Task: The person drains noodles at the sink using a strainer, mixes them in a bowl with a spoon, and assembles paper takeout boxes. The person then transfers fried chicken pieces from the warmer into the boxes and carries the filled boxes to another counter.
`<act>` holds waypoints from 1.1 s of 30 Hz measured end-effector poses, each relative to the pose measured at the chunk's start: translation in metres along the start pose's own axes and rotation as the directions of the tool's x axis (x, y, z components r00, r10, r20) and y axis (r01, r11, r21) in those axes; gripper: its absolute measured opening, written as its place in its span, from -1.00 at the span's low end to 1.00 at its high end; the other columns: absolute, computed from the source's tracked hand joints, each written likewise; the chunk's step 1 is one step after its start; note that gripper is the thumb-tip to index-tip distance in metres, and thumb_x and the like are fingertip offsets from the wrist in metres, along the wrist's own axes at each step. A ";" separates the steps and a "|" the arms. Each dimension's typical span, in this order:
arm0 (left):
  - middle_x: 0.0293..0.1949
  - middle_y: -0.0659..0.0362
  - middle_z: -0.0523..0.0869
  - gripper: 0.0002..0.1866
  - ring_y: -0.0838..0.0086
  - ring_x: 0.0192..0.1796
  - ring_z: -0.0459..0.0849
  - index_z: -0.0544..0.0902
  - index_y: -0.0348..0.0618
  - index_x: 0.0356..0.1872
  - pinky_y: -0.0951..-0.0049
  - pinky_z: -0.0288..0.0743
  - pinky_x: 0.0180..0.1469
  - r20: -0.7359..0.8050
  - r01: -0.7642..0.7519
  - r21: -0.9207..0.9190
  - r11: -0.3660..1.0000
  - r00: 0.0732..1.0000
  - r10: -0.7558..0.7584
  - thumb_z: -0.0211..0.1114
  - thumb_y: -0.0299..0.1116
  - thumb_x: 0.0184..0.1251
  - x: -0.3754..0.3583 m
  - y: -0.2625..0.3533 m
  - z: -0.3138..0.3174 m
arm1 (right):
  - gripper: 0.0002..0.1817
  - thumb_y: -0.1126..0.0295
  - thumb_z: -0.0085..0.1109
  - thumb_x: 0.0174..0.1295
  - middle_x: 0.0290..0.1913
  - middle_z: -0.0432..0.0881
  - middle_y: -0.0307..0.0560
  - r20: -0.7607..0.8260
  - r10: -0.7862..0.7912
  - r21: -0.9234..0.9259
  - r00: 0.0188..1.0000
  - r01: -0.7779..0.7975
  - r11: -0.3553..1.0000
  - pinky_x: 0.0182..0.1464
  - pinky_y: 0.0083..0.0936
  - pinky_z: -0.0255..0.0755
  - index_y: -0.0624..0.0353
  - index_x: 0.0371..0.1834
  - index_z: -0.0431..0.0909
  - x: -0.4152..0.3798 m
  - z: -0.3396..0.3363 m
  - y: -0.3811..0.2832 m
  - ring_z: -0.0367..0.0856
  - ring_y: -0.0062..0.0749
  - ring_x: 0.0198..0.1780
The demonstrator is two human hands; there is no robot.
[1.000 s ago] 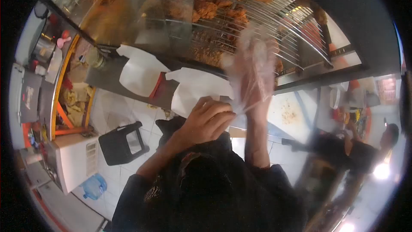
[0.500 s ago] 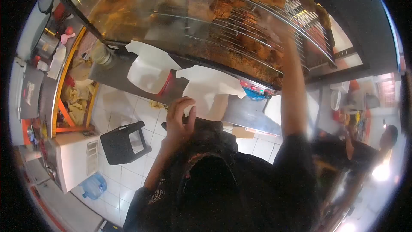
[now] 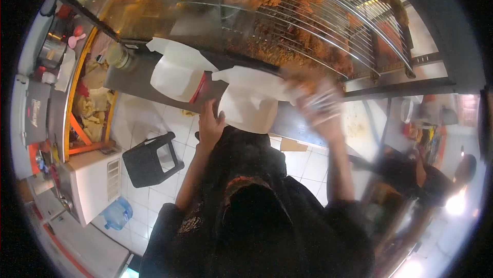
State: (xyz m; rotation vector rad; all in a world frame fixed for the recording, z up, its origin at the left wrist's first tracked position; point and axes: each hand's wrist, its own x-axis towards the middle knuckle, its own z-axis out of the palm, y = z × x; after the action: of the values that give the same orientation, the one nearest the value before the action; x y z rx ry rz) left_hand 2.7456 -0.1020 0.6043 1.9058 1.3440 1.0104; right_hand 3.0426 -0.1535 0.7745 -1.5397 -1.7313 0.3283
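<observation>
Two white open boxes stand side by side on the dark counter below a display case. My left hand (image 3: 210, 126), fingers apart, is at the near left side of the right box (image 3: 249, 103). My right hand (image 3: 321, 100), blurred by motion, is by that box's right flap, closed round a piece of fried food (image 3: 305, 80); a clear plastic covering shows over its fingers. The left box (image 3: 177, 75) has a red edge on its right side.
The display case holds fried pieces on wire racks (image 3: 318, 31). A glass jar (image 3: 119, 57) stands left of the boxes. On the tiled floor are a black stool (image 3: 151, 160) and a blue water bottle (image 3: 118, 214). Another person (image 3: 431, 180) is at the right.
My right hand has come out of the display case, down to the right box, with a fried piece in it. My left hand has moved slightly down and its fingers are less curled.
</observation>
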 end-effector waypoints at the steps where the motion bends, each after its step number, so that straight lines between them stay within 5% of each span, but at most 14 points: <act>1: 0.00 -0.22 0.58 -0.55 -0.15 0.06 0.55 0.46 -0.32 0.20 0.07 0.48 0.08 0.024 0.016 -0.014 1.000 1.000 -0.015 0.21 -0.55 0.25 0.000 -0.003 0.001 | -0.67 0.40 0.28 0.24 -0.16 0.68 -0.14 0.150 -0.001 -0.044 0.989 0.008 0.999 0.03 -0.37 0.51 0.11 0.08 0.60 -0.005 0.023 -0.011 0.64 -0.31 -0.11; 3: 0.00 -0.23 0.57 -0.51 -0.16 0.05 0.55 0.46 -0.33 0.22 0.05 0.48 0.07 0.071 0.064 -0.030 0.998 0.996 -0.062 0.16 -0.62 0.20 -0.002 -0.006 0.004 | -0.70 0.35 0.24 0.27 -0.14 0.69 -0.15 0.380 0.090 -0.192 0.921 -0.016 0.981 0.11 -0.29 0.49 0.07 0.06 0.63 -0.027 0.072 -0.011 0.63 -0.19 0.00; 6: -0.01 -0.25 0.57 -0.44 -0.15 0.00 0.56 0.45 -0.34 0.27 0.06 0.48 0.06 0.143 0.258 -0.125 0.958 0.960 -0.240 0.10 -0.68 0.14 -0.005 0.000 0.004 | -0.66 0.25 0.27 0.28 -0.08 0.67 -0.13 0.417 -0.178 -0.262 0.891 0.306 0.915 0.24 -0.29 0.41 0.07 0.10 0.61 -0.064 0.135 0.058 0.57 -0.16 0.10; 8: -0.01 -0.24 0.58 -0.41 -0.11 -0.06 0.60 0.44 -0.36 0.29 0.08 0.48 0.04 0.256 0.498 -0.286 0.819 0.863 -0.436 0.10 -0.69 0.12 0.001 0.021 -0.004 | -0.67 0.25 0.27 0.30 -0.04 0.66 -0.11 0.524 0.054 -0.364 0.850 0.166 0.917 0.27 -0.30 0.39 0.07 0.09 0.60 -0.058 0.142 0.056 0.57 -0.15 0.12; 9: -0.01 -0.24 0.58 -0.42 -0.07 -0.10 0.62 0.45 -0.37 0.29 0.09 0.49 0.02 0.223 0.424 -0.198 0.884 0.898 -0.380 0.11 -0.68 0.14 -0.003 0.005 0.004 | -0.68 0.25 0.27 0.31 -0.02 0.66 -0.09 0.558 0.172 -0.426 0.812 0.102 0.899 0.29 -0.31 0.38 0.07 0.09 0.60 -0.053 0.141 0.056 0.57 -0.15 0.13; 12: -0.01 -0.21 0.59 -0.47 0.03 -0.21 0.66 0.46 -0.39 0.26 0.12 0.49 -0.05 0.185 0.292 -0.073 0.954 0.944 -0.274 0.11 -0.63 0.18 -0.015 -0.033 0.022 | -0.75 0.25 0.19 0.40 0.07 0.65 -0.04 0.296 -0.032 -0.455 0.955 0.170 0.874 0.31 -0.26 0.37 0.12 0.03 0.58 -0.013 0.065 -0.021 0.61 -0.20 0.11; 13: -0.02 -0.20 0.60 -0.48 0.06 -0.23 0.66 0.47 -0.40 0.25 0.13 0.49 -0.08 0.198 0.316 -0.136 0.939 0.937 -0.287 0.12 -0.61 0.19 -0.010 -0.022 0.016 | -0.73 0.24 0.18 0.42 0.12 0.64 -0.03 0.128 0.025 -0.364 0.991 0.024 0.931 0.32 -0.25 0.37 0.12 0.06 0.57 0.000 0.044 -0.034 0.61 -0.21 0.12; 16: -0.07 -0.16 0.63 -0.53 0.12 -0.25 0.67 0.51 -0.39 0.22 0.14 0.51 -0.11 0.141 0.206 -0.044 0.978 0.970 -0.198 0.16 -0.54 0.25 -0.010 -0.011 0.009 | -0.69 0.26 0.18 0.40 0.13 0.65 -0.03 -0.187 -0.198 -0.342 0.962 0.125 0.931 0.25 -0.17 0.42 0.14 0.12 0.56 0.061 -0.010 -0.044 0.62 -0.17 0.11; 19: -0.11 -0.14 0.67 -0.56 0.13 -0.20 0.69 0.53 -0.38 0.20 0.15 0.54 -0.06 0.132 0.237 -0.013 0.971 0.963 -0.233 0.21 -0.46 0.30 -0.007 -0.006 0.008 | -0.67 0.16 0.12 0.33 -0.02 0.71 0.05 -0.064 -0.224 -0.762 0.972 0.098 0.641 0.10 -0.14 0.46 0.10 0.01 0.63 0.131 -0.026 0.004 0.67 -0.02 -0.09; 21: -0.10 -0.15 0.70 -0.57 0.12 -0.15 0.71 0.54 -0.38 0.19 0.16 0.55 -0.01 0.159 0.323 -0.042 0.945 0.936 -0.313 0.25 -0.41 0.34 -0.003 0.002 0.005 | -0.69 0.15 0.10 0.28 -0.09 0.73 0.08 0.093 0.027 -0.843 0.995 0.065 0.535 0.06 -0.18 0.49 0.06 -0.09 0.69 0.185 -0.020 0.082 0.68 0.01 -0.13; 24: -0.06 -0.17 0.72 -0.58 0.07 -0.05 0.73 0.55 -0.39 0.18 0.15 0.56 0.04 0.136 0.339 -0.021 0.941 0.933 -0.333 0.27 -0.37 0.37 -0.008 0.012 -0.003 | -0.70 0.18 0.05 0.25 -0.15 0.75 0.10 0.239 0.198 -0.867 0.951 0.117 0.485 0.05 -0.20 0.52 0.09 -0.23 0.73 0.220 -0.029 0.079 0.71 -0.03 -0.09; 27: -0.03 -0.18 0.73 -0.59 0.03 0.01 0.73 0.55 -0.39 0.18 0.15 0.56 0.05 0.063 0.252 0.009 0.968 0.966 -0.252 0.26 -0.37 0.38 -0.013 0.001 0.001 | -0.65 0.15 0.04 0.29 -0.14 0.74 0.12 0.039 0.356 -0.893 0.934 -0.127 0.433 0.07 -0.21 0.53 0.14 -0.25 0.73 0.228 -0.041 0.099 0.71 -0.07 -0.06; 30: -0.03 -0.16 0.73 -0.60 0.01 0.01 0.72 0.57 -0.38 0.17 0.15 0.55 0.06 0.108 0.348 -0.036 0.937 0.933 -0.342 0.24 -0.39 0.38 -0.008 0.007 -0.003 | -0.59 0.08 0.03 0.37 -0.10 0.73 0.13 -0.246 0.429 -0.758 0.869 -0.448 0.474 0.09 -0.23 0.51 0.20 -0.21 0.72 0.180 -0.042 -0.011 0.70 -0.11 -0.02; 33: -0.05 -0.17 0.74 -0.61 0.01 -0.04 0.74 0.59 -0.36 0.17 0.16 0.56 0.03 0.085 0.312 -0.023 0.950 0.947 -0.309 0.23 -0.42 0.37 -0.008 0.001 -0.001 | -0.58 0.09 0.16 0.32 -0.08 0.70 0.04 -0.172 0.011 -0.659 0.985 -0.123 0.742 0.08 -0.32 0.48 0.24 -0.02 0.65 0.117 -0.031 -0.026 0.64 -0.19 -0.03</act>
State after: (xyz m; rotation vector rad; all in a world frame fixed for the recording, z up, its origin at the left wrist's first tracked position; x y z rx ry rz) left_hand 2.7433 -0.1095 0.6039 1.6235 1.5091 0.7867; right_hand 3.0498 -0.0600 0.8560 -2.0666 -1.7573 -0.4397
